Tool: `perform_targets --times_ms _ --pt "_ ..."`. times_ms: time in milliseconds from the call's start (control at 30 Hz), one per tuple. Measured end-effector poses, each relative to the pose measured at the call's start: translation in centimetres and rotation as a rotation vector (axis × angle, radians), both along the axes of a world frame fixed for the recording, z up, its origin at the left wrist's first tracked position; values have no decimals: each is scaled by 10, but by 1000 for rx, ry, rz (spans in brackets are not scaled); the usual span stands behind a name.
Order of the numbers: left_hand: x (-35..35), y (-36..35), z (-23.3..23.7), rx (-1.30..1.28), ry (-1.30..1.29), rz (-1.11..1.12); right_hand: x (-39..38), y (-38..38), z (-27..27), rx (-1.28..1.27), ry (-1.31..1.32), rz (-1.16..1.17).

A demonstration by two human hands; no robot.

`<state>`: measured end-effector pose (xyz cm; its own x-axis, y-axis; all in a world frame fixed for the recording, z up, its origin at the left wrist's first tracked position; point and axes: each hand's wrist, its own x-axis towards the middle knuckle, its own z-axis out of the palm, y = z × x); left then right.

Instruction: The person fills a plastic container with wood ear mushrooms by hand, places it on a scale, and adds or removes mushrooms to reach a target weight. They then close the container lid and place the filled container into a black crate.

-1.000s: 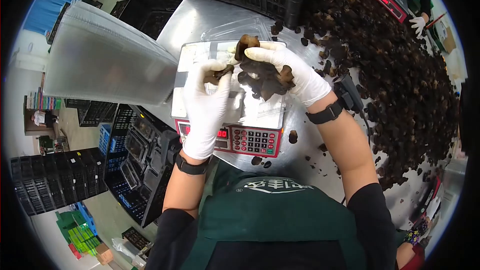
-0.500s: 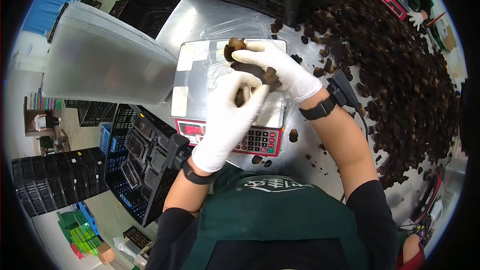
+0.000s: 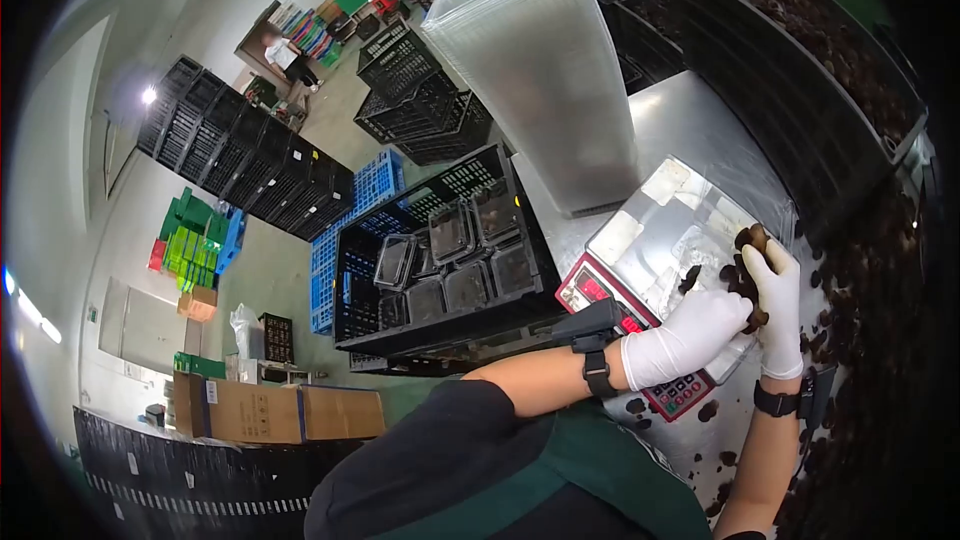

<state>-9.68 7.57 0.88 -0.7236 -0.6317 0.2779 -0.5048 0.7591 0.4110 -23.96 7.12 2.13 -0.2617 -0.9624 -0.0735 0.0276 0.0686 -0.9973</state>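
Both my hands wear white gloves and meet over a red-and-silver scale (image 3: 640,240) at the right. My right hand (image 3: 778,305) grips a clump of dark mushrooms (image 3: 745,265) just above the clear tray (image 3: 700,230) lying on the scale pan. My left hand (image 3: 685,335) reaches in from the left with curled fingers pressed against the same clump. One dark piece (image 3: 690,278) lies in the tray. A black band sits on each wrist.
A tall stack of clear plastic trays (image 3: 540,70) stands behind the scale. A black crate (image 3: 450,260) holding filled clear boxes sits to its left. Loose mushrooms (image 3: 870,270) cover the steel table at right. Stacked black crates (image 3: 240,160), a cardboard box (image 3: 260,410) and a distant person (image 3: 282,55) are beyond.
The view has swung far to the left, so the scale and hands now sit at the right edge. My left hand stays closed in on the clump held by my right hand.
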Motion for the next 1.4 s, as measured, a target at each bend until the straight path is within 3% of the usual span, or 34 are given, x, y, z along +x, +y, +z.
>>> perform_targets --times_ms 133,167,200,267,367,433,467,533,600,667,733,800,900,933,1000,1067,1100,1200,1267,1333,1400 --pt "11 1 4 53 -44 -22 4 10 7 -5 185 16" --pt "16 -1 6 65 -67 -31 0 13 -8 -191 466 17" --pt "19 -2 6 72 -73 -30 -6 15 -5 -79 536 105" --pt "25 -3 8 89 -85 -32 -4 23 4 -138 717 128" --pt "33 -5 22 65 -13 15 -4 32 12 -292 819 142" --pt "42 -6 43 43 -24 2 5 39 23 -417 891 -32" --pt "42 -1 43 -9 154 26 7 50 30 -441 944 -136" --pt "42 11 59 -90 333 -94 12 81 34 -348 569 -93" --pt "41 28 70 -32 317 -334 21 116 19 -87 -345 74" --pt "23 46 73 73 147 -600 35 147 2 -60 -469 47" --pt "10 57 61 130 39 -733 43 191 -42 -68 -166 -120" --pt "4 60 54 113 -24 -795 21 233 -39 92 -979 -58" --pt "4 39 52 52 76 -659 6 313 -42 390 -447 -405" --pt "11 26 52 -84 142 -579 11 335 -37 513 -301 -539" --pt "18 3 50 -43 182 -387 11 409 -50 627 -113 -480" --pt "24 -14 45 15 149 -251 14 456 -38 792 223 -190" --pt "22 -18 41 -5 126 -223 11 463 -31 878 257 -176" --pt "19 -20 27 -19 18 -222 -7 434 -39 662 440 -535" --pt "23 -26 16 -45 -126 -308 -34 388 -52 555 606 -603" --pt "26 -30 11 28 -180 -284 -63 336 -84 429 911 -630" --pt "29 -31 12 95 -172 -233 -85 269 -89 344 1022 -593"
